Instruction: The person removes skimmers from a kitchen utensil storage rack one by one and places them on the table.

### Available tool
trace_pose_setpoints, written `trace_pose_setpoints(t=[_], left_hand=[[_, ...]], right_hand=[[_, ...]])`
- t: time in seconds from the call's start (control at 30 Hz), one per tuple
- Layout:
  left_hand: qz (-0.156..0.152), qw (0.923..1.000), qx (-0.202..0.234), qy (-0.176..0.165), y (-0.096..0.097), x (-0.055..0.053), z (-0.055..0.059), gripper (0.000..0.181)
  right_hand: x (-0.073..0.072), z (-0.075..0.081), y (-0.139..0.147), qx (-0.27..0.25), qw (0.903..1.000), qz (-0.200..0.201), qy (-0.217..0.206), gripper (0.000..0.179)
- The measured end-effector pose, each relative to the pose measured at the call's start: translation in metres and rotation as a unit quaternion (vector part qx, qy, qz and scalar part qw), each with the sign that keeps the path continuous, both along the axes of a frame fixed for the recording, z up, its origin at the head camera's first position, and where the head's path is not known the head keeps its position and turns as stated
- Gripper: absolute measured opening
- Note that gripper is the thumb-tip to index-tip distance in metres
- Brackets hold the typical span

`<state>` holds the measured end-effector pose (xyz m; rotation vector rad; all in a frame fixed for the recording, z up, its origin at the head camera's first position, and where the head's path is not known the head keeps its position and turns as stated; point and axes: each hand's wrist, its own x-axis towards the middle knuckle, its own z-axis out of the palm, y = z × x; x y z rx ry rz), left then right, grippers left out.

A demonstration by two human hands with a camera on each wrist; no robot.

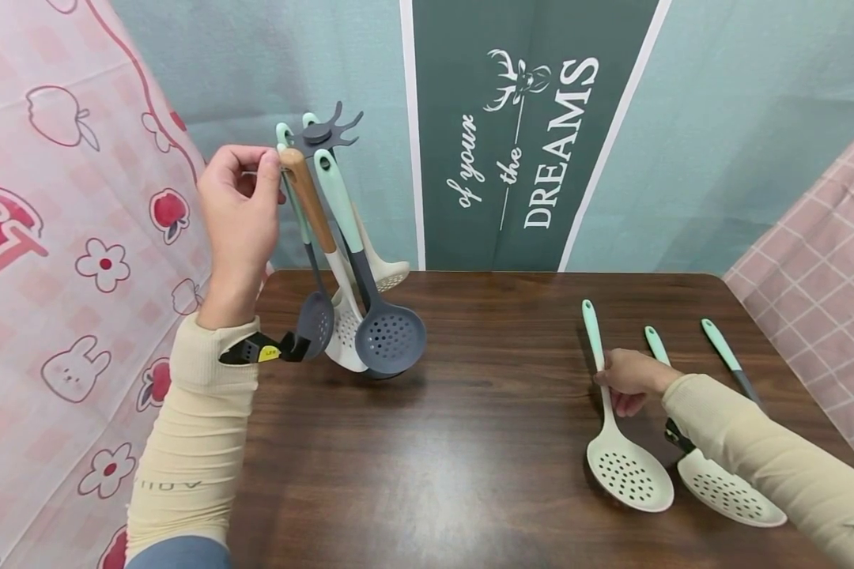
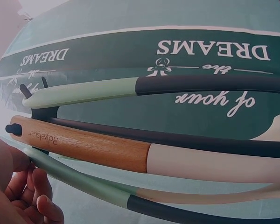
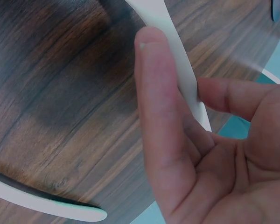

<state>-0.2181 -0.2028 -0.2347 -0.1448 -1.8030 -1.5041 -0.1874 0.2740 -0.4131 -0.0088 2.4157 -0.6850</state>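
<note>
My left hand, raised at the left, pinches the handle end of a grey slotted spoon beside a dark grey hook rack. Its mint-green handle shows close to the fingertips. Next to it hang a wooden-handled white slotted turner and a grey skimmer with a mint handle. On the right, my right hand holds a cream skimmer by its shaft between thumb and fingers, close over the table. The shaft runs behind the forefinger in the right wrist view.
Another cream slotted utensil lies right of the held skimmer, partly under my right sleeve. Beyond it rests a mint-and-grey handle, its head hidden by the arm. A cream slotted utensil hangs behind the rack. Curtains border the wooden table.
</note>
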Motion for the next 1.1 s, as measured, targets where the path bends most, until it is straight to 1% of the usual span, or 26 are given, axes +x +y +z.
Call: trace_pose_setpoints(t=[0.17,0.33,0.47,0.57,0.73,0.9,0.97,1.1], left_hand=[[0.003,1.0000,-0.003,-0.001,0.000,0.000,0.000,0.007],[0.002,1.0000,-0.006,-0.002,0.000,0.000,0.001,0.008],[0.000,1.0000,-0.003,0.000,0.000,0.000,0.001,0.008],[0.000,1.0000,0.001,-0.001,0.000,0.000,0.000,0.007],[0.002,1.0000,0.000,-0.001,-0.001,-0.001,0.000,0.007],[0.002,1.0000,-0.006,-0.001,-0.001,0.000,0.001,0.008],[0.002,1.0000,-0.008,-0.001,0.000,0.000,0.001,0.008],[0.002,1.0000,-0.009,-0.001,0.000,0.001,0.001,0.008]], right_hand=[[0.000,-0.003,0.002,-0.001,1.0000,0.002,-0.007,0.015],[0.000,-0.006,0.003,-0.001,0.9999,-0.010,-0.014,0.028],[-0.001,-0.007,0.003,0.003,0.9997,-0.016,-0.016,0.021],[-0.002,-0.008,0.003,0.006,0.9998,-0.012,-0.013,0.017],[-0.004,-0.011,0.003,0.012,0.9998,-0.008,-0.011,0.017],[-0.006,-0.017,0.004,0.028,0.9996,0.003,-0.005,0.022],[-0.006,-0.020,0.005,0.037,0.9993,0.007,-0.003,0.027],[-0.006,-0.026,0.005,0.047,0.9989,0.008,0.002,0.030]])
